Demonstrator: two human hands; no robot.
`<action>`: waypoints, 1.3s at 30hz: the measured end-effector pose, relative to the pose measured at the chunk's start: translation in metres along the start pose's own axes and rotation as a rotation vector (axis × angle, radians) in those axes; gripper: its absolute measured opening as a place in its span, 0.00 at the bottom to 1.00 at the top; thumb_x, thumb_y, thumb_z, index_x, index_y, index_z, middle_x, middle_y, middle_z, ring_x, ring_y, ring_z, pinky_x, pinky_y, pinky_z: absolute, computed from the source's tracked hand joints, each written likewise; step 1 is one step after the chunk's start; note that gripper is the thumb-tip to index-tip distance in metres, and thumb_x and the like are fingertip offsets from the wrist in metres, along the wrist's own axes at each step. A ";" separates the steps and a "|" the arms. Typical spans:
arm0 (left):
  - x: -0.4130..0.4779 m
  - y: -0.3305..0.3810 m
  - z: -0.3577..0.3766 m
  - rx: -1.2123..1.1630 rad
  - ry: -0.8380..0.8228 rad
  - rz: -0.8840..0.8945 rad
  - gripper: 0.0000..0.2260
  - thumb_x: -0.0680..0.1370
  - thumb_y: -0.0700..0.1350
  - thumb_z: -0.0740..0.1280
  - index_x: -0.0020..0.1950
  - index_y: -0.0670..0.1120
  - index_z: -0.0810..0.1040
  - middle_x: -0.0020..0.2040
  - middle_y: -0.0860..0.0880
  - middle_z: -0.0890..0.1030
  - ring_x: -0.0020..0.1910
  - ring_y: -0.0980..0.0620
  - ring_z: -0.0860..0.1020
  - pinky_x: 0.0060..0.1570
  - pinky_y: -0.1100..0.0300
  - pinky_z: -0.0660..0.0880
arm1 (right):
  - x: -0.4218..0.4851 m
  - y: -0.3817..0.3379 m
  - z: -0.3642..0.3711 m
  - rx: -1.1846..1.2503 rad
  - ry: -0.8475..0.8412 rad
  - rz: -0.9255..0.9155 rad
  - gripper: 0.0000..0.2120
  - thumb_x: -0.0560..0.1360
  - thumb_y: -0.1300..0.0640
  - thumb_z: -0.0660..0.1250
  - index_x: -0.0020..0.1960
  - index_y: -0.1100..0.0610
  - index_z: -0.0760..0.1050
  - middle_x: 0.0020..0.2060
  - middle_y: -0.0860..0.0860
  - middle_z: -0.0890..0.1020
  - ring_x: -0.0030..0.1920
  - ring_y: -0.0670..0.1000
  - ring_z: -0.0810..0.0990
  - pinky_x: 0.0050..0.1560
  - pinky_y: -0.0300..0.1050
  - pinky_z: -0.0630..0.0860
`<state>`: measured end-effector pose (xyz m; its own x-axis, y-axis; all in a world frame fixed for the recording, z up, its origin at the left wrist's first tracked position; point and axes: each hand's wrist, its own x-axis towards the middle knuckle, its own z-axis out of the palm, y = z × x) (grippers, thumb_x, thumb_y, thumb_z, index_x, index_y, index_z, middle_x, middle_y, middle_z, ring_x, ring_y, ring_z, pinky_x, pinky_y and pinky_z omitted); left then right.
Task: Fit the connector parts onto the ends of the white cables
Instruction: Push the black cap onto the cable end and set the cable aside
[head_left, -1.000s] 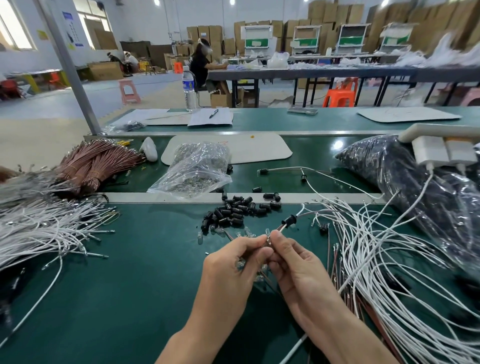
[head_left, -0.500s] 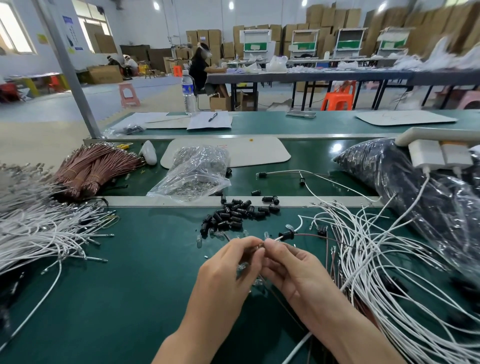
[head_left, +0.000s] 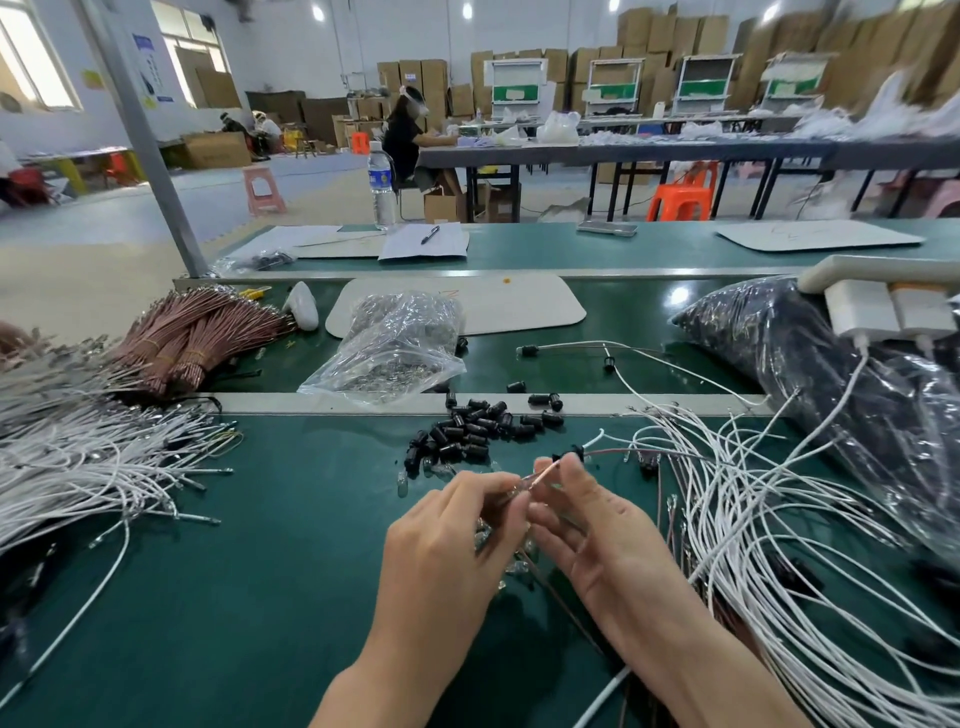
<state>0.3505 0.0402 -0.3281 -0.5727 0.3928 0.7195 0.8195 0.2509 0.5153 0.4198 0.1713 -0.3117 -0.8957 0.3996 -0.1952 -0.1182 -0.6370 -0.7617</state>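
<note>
Our left hand (head_left: 447, 530) curls its fingers and pinches the tip of a thin reddish wire (head_left: 540, 475) at centre frame. Our right hand (head_left: 597, 530) pinches the same wire between thumb and forefinger, its other fingers loosely spread. The white cables (head_left: 769, 530), smooth and round, sprawl in loose loops from centre right to the lower right corner. A second heap (head_left: 78, 467) with bare metal ends fans across the left. Glossy black cylindrical connector caps (head_left: 483, 426) lie scattered just above the hands, near a pale flat rail (head_left: 311, 402). A crinkled clear bag (head_left: 395, 348) overlaps that rail. The matte green mat (head_left: 208, 597) lies bare at lower left, between the heap and our left forearm.
</note>
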 end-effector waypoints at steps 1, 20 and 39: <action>0.000 0.000 0.000 -0.001 -0.005 -0.001 0.09 0.80 0.52 0.67 0.51 0.48 0.82 0.43 0.59 0.82 0.40 0.59 0.81 0.39 0.56 0.81 | 0.000 -0.002 -0.001 0.027 0.032 -0.024 0.14 0.69 0.51 0.73 0.45 0.62 0.85 0.44 0.60 0.86 0.38 0.51 0.84 0.40 0.41 0.84; -0.001 -0.006 0.006 -0.251 -0.056 -0.269 0.11 0.77 0.43 0.72 0.50 0.61 0.81 0.44 0.64 0.84 0.42 0.61 0.83 0.41 0.68 0.77 | -0.004 0.016 0.006 0.029 -0.100 0.041 0.16 0.70 0.55 0.68 0.55 0.57 0.85 0.44 0.57 0.84 0.38 0.49 0.83 0.37 0.42 0.81; -0.004 0.002 0.003 0.079 -0.278 -0.199 0.23 0.79 0.70 0.44 0.59 0.59 0.70 0.49 0.63 0.77 0.49 0.62 0.68 0.51 0.62 0.67 | -0.008 0.009 -0.001 -0.273 0.042 -0.168 0.16 0.63 0.49 0.77 0.49 0.52 0.86 0.46 0.55 0.87 0.45 0.49 0.86 0.40 0.38 0.80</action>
<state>0.3546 0.0415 -0.3313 -0.7028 0.5520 0.4487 0.6975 0.4106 0.5873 0.4264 0.1627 -0.3173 -0.8540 0.5150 -0.0737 -0.1386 -0.3617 -0.9219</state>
